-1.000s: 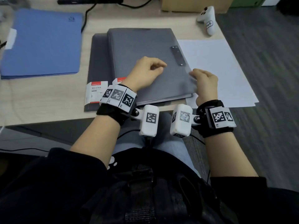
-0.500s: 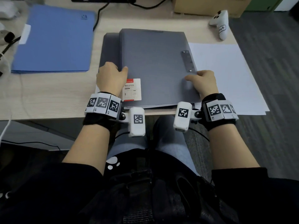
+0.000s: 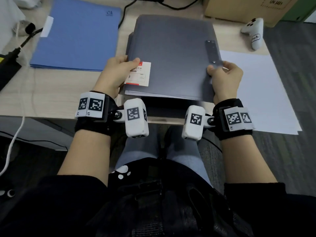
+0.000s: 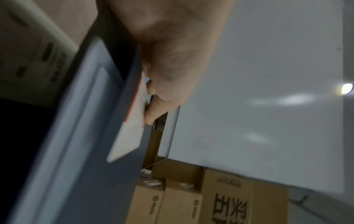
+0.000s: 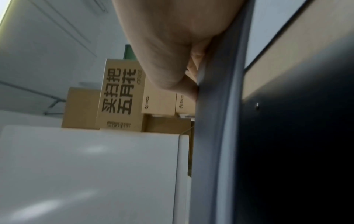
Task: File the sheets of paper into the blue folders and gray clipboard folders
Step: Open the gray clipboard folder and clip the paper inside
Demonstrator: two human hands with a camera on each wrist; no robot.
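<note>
I am holding the flat gray clipboard folder (image 3: 172, 57) by its two side edges, near its front end, and that front end is lifted off the pale wooden desk (image 3: 51, 100) with a dark shadow under it. My left hand (image 3: 118, 72) grips the left edge, thumb on top pressing the white and red paper label (image 3: 139, 74) stuck to the cover, the other fingers curled beneath. In the left wrist view the thumb (image 4: 153, 112) lies against that label at the folder's edge. My right hand (image 3: 225, 77) pinches the right edge, thumb on the cover just below the folder's gray metal clip strip (image 3: 212, 51), fingers tucked under; the right wrist view shows them clamped on the gray rim (image 5: 210, 106). A second gray folder (image 3: 130, 41) peeks out beneath, along the far left side.

To my right a stack of white paper sheets (image 3: 256, 86) lies on the desk, overhanging its right edge. To my left, well apart from the gray one, lies the closed blue folder (image 3: 77, 35) with a white tab on its left side. A white game-style controller (image 3: 254, 33) rests at the far right of the desk, in front of a brown cardboard box (image 3: 239, 7). A black cable (image 3: 126, 12) runs between the blue and gray folders.
</note>
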